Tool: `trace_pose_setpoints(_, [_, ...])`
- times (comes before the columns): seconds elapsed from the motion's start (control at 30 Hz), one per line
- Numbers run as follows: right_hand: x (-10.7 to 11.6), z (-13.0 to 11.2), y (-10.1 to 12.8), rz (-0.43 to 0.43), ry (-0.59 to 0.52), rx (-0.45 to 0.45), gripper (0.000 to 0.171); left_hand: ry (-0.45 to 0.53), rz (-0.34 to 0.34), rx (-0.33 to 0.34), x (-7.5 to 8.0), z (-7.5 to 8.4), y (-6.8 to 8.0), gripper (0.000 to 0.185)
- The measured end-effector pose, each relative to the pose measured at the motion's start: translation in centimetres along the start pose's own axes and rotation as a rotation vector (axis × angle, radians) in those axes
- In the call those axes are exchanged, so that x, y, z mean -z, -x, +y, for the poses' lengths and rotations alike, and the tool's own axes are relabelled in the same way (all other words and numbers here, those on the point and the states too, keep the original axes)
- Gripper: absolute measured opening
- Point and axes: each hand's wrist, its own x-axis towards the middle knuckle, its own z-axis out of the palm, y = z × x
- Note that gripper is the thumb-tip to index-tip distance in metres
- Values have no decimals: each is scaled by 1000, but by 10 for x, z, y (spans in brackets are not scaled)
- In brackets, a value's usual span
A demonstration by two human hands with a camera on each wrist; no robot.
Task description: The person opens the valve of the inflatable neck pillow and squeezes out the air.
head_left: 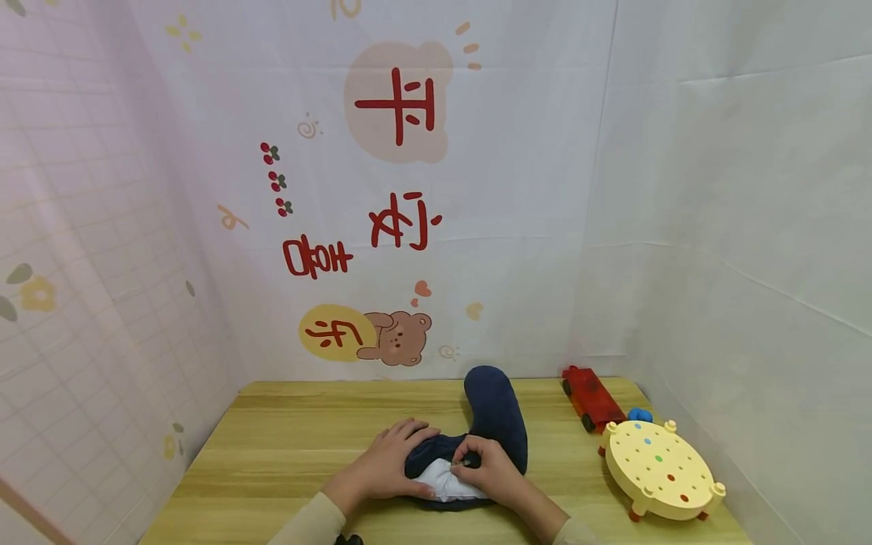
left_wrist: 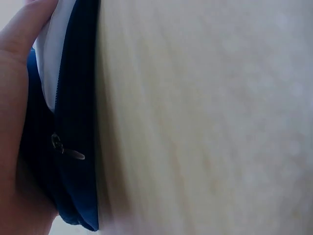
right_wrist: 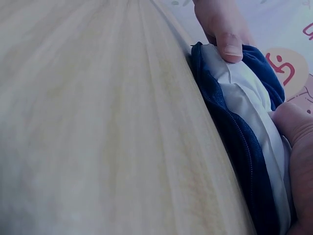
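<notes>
A navy U-shaped neck pillow point(head_left: 496, 405) lies on the wooden table, its cover unzipped along the near side. White inner fabric point(head_left: 436, 478) bulges through the opening. My left hand point(head_left: 388, 463) grips the pillow's left end, fingers over the top and thumb at the white fabric. At the opening, my right hand point(head_left: 492, 471) pinches the white fabric between thumb and fingers, with something small and dark showing at its fingertips. In the left wrist view, a metal zipper pull point(left_wrist: 73, 154) hangs at one end of the opening. The zipper's teeth point(right_wrist: 244, 142) edge the cover in the right wrist view.
At the right of the table point(head_left: 293, 431) stands a round yellow pegged board point(head_left: 661, 462) on short legs. Behind it are a red toy car point(head_left: 593, 397) and a small blue piece point(head_left: 639, 415). Printed white cloth point(head_left: 518, 227) hangs behind the table and along both sides.
</notes>
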Motion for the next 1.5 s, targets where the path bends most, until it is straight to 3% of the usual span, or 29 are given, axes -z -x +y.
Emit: trace_pose_setpoints(1.5, [-1,1,0,1,-6,8,8,-73,-7,12,-4,0,-2,101])
